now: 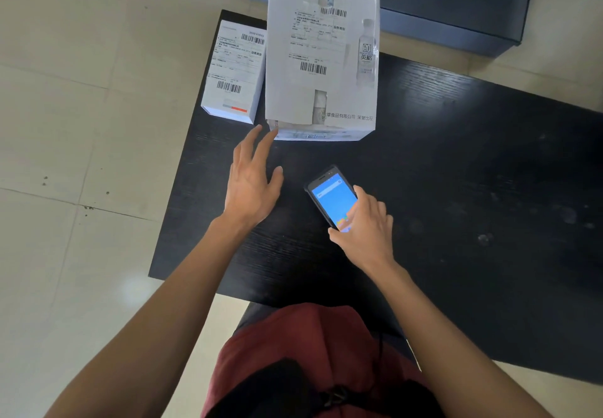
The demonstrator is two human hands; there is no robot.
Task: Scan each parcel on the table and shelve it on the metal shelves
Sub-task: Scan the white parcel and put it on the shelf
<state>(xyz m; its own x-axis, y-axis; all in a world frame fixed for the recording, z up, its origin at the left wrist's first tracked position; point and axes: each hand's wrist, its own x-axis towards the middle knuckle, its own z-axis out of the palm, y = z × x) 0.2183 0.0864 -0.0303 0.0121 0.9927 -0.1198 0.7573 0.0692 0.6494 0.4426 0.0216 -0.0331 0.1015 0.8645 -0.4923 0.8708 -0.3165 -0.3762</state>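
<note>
Two white parcels stand on the black table (456, 156). The large parcel (321, 59) carries a shipping label with barcodes and a printed bottle. The small parcel (233, 72), also labelled, sits just left of it at the table's left edge. My left hand (251, 179) is over the table with straight, spread fingers, the fingertips close to the large parcel's near left corner. My right hand (362, 225) grips a handheld scanner (331, 199) with a lit blue screen, held above the table in front of the large parcel.
Beige floor tiles (81, 124) lie left of the table. A dark blue cabinet or low unit (440, 0) runs behind the table's far edge. The table's right half stretches to the frame's right edge. The metal shelves are out of view.
</note>
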